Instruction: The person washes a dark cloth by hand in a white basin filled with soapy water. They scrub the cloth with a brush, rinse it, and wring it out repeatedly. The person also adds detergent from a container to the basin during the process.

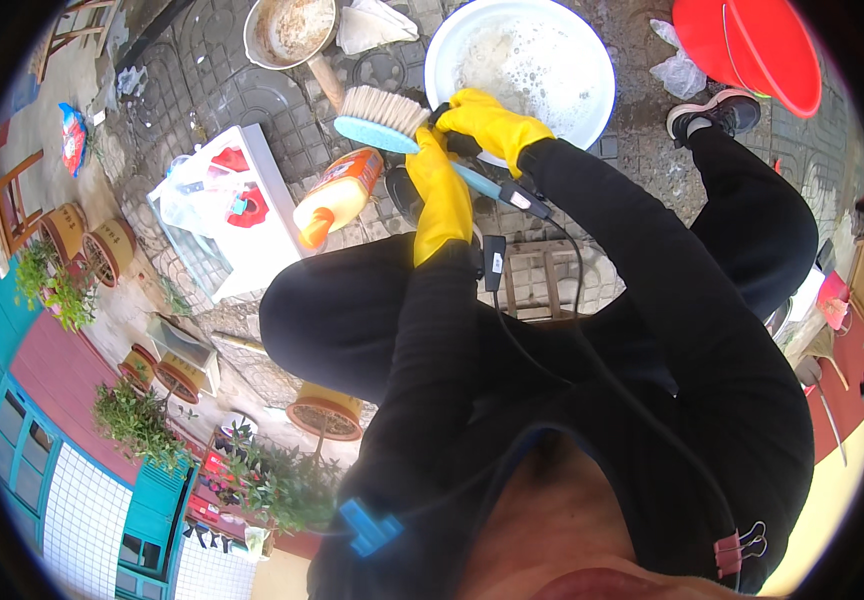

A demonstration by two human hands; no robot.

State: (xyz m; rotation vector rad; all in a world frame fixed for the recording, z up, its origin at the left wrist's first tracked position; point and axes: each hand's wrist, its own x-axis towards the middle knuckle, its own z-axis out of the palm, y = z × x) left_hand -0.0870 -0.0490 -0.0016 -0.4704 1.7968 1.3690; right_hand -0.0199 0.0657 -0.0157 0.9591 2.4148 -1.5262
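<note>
My left hand (441,191), in a yellow rubber glove, grips the handle of a scrubbing brush (377,131) with a light blue back. Its pale bristles face up and away from me. My right hand (498,129), also in a yellow glove, is curled around a dark object (466,145), mostly hidden by the gloves, so I cannot tell what it is. Both hands meet at the near left rim of a white basin (603,124) with a blue edge. Cloudy, sudsy water (533,71) lies inside it.
A saucepan (293,34) and a pale cloth (376,26) lie beyond the brush. An orange-capped bottle (342,187) lies beside a white box (263,225) on the left. At the far right are a red bucket (758,52) and a plastic bag (678,67). Cables (578,270) hang near my forearms.
</note>
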